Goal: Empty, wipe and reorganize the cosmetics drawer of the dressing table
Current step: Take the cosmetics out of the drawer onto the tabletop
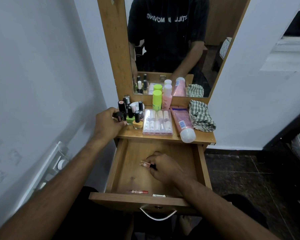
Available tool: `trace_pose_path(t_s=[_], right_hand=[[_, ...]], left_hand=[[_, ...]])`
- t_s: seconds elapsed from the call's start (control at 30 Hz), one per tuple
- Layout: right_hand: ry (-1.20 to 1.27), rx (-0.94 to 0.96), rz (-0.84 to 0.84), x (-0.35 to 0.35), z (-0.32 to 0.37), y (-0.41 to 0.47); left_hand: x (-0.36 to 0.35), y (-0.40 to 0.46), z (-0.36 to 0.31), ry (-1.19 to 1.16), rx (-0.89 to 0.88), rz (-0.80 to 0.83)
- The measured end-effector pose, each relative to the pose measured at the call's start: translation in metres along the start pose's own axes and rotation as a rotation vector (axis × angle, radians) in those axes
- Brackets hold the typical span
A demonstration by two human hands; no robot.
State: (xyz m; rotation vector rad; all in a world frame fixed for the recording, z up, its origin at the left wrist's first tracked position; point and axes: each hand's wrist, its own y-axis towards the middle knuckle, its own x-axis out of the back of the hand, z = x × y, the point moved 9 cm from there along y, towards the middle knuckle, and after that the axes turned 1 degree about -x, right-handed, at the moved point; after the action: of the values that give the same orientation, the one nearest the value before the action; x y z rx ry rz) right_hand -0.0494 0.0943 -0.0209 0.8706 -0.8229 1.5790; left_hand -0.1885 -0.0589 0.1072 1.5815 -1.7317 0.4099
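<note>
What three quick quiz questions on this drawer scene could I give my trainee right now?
1. True or false: the drawer is already completely emptied.
2. Which hand is inside the drawer? A) left hand B) right hand C) neither
3. Fill in: the checked cloth lies on the tabletop to the ___ of the pink tube.

Key
1. False: the right hand pinches a small pink bottle there, and a red-ended stick and a small white item lie near the front.
2. B; the left hand grips a dark bottle up on the tabletop.
3. right
</note>
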Motion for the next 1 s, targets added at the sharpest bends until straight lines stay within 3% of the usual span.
trace_pose_path(t_s=[0.17,0.3,0.43,0.57,0.77,1.0], right_hand=[[0.077,0.035,-0.088,0.013,0.005,-0.003],[0.211,0.047,-0.172,0.024,0.016,-0.007],[0.279,0.094,-0.408,0.049,0.029,-0.011],[0.358,0.080,-0.657,0.079,0.043,-0.012],[0.463,-0.024,-0.736,0.098,0.048,0.009],[0.332,-0.149,-0.753,0.096,0.045,0.031]], left_hand=[[0.001,-0.006,0.006,0.005,-0.006,-0.022],[0.016,-0.030,0.007,0.051,-0.066,-0.151],[0.021,-0.078,-0.003,0.045,-0.145,-0.222],[0.007,-0.114,0.000,-0.060,-0.158,-0.194],[-0.022,-0.128,0.004,-0.045,-0.236,-0.035],[-0.069,-0.138,0.008,0.208,-0.217,0.410]])
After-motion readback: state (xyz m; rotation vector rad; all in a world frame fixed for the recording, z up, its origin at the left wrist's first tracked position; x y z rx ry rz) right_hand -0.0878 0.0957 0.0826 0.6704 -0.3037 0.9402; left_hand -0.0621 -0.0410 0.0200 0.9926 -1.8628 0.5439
